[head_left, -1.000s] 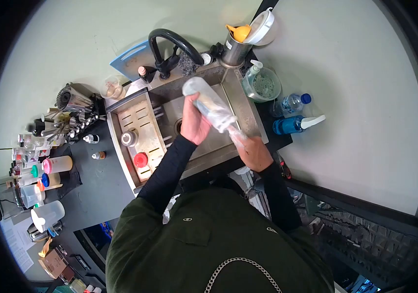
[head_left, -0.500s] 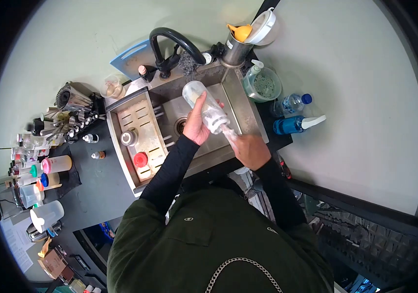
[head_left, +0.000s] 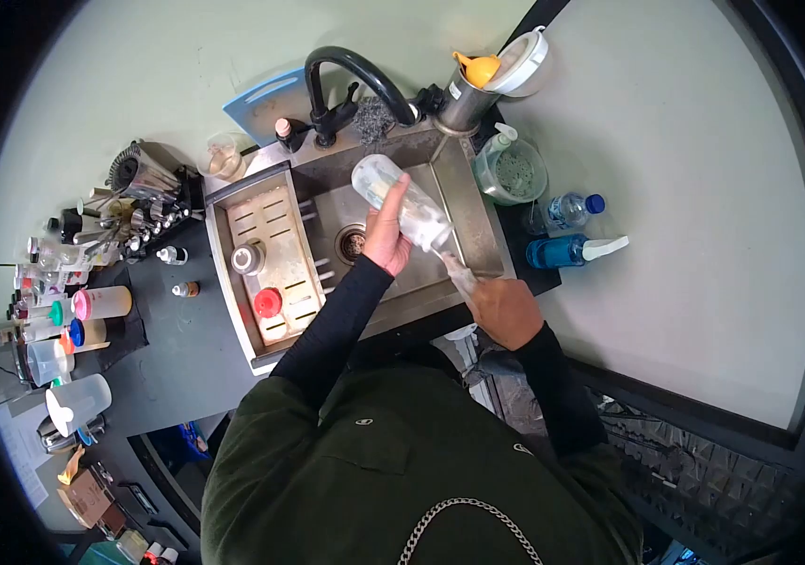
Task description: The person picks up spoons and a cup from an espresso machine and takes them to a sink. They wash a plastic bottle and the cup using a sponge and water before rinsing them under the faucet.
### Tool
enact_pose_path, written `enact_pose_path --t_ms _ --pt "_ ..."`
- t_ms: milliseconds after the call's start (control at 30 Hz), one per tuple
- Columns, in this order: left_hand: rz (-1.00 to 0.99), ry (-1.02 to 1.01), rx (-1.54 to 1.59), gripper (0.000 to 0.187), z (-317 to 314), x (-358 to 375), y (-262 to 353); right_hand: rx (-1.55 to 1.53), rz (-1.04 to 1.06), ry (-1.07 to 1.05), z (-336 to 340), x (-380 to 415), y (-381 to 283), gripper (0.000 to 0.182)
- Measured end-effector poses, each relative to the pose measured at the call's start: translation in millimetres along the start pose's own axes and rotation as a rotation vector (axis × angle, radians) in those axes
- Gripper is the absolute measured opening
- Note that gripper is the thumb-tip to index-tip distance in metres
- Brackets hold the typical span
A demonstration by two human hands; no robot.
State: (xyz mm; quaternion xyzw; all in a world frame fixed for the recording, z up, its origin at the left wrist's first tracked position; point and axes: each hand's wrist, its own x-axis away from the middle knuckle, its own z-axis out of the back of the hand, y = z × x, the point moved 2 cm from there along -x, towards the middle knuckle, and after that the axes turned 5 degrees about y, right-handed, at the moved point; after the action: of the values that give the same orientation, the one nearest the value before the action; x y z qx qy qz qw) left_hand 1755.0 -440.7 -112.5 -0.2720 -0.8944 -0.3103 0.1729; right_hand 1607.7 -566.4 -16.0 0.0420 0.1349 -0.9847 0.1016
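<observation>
Over the sink (head_left: 480, 221), my left hand (head_left: 389, 237) is closed around a clear plastic bottle (head_left: 414, 209), tilted with its mouth down and to the right. White suds cloud the bottle's inside. My right hand (head_left: 506, 309) grips the whitish handle of what looks like a bottle brush (head_left: 460, 275). Its thin stem runs up to the bottle's mouth; whether the head is inside is hard to see. Left of my hands, a slotted tray (head_left: 275, 226) holds a red cap (head_left: 268, 301) and a small grey-white container (head_left: 248, 258).
A black faucet (head_left: 357, 58) arches over the sink's back edge. To the right stand a green-tinted tub (head_left: 518, 171), a water bottle (head_left: 567, 211) and a blue spray bottle (head_left: 558, 250). Several squeeze bottles (head_left: 101, 302) and metal tools (head_left: 144, 226) crowd the left counter.
My right hand has moved down and right, drawing the brush handle away from the bottle's mouth and exposing a thin stem. My left hand still holds the bottle. The view has shifted slightly.
</observation>
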Motion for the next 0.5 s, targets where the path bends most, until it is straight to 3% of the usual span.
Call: enact_pose_path --t_ms 67,167,233,267,367,467,500 --pt "0.07 -0.073 0.04 0.047 1 6 -8 0.008 0.001 0.006 -12 4 7 0.027" --pt "0.166 -0.213 0.183 0.054 -5 11 -15 0.036 -0.051 -0.007 -36 6 25 0.047" --pt "0.001 -0.175 0.076 0.052 -2 1 -5 0.024 -0.028 0.003 -28 1 20 0.054" --pt "-0.016 -0.126 0.108 0.04 1 -5 2 0.026 -0.023 0.003 -19 2 19 0.054" --pt "-0.129 -0.028 -0.057 0.045 7 -10 24 -0.054 -0.076 -0.06 12 -1 5 0.046" --pt "-0.021 -0.129 -0.039 0.05 0 -1 13 -0.061 -0.1 -0.083 15 -2 7 0.043" --pt "-0.026 -0.13 -0.036 0.05 -1 -3 14 -0.114 -0.097 0.001 17 0 11 0.043"
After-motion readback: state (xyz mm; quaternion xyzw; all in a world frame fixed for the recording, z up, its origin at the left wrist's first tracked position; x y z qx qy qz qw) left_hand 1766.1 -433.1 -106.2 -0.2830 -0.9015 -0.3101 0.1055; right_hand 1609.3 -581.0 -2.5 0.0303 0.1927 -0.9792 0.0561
